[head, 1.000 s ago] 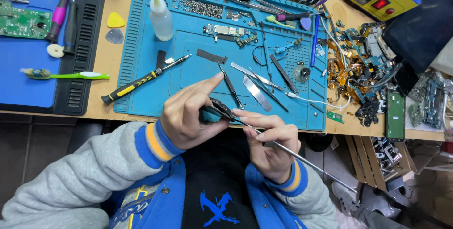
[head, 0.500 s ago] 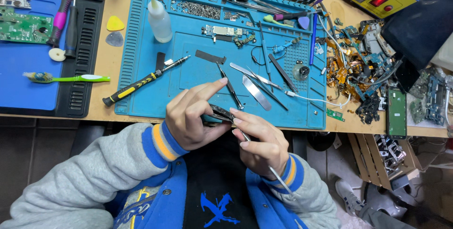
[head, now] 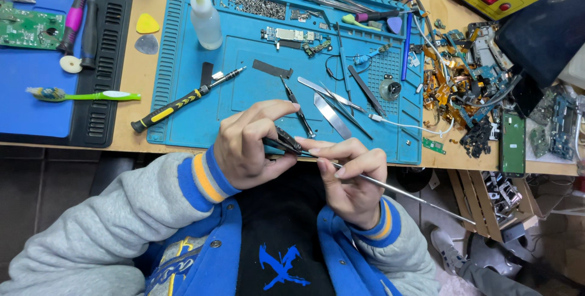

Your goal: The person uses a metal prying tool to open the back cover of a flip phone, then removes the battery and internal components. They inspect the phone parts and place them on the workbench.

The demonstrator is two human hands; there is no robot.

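Gripping a small dark part (head: 286, 142) between thumb and fingers, the left hand (head: 250, 149) stays just in front of the blue work mat (head: 244, 98), over the person's lap. The right hand (head: 350, 177) is closed around a thin metal rod (head: 396, 189), which runs from the part out to the right and downward. Both hands touch each other at the fingertips. On the mat lie a yellow and black screwdriver (head: 183, 102), flat metal blades (head: 332, 113) and a white squeeze bottle (head: 206, 20). A green toothbrush (head: 85, 95) lies further left.
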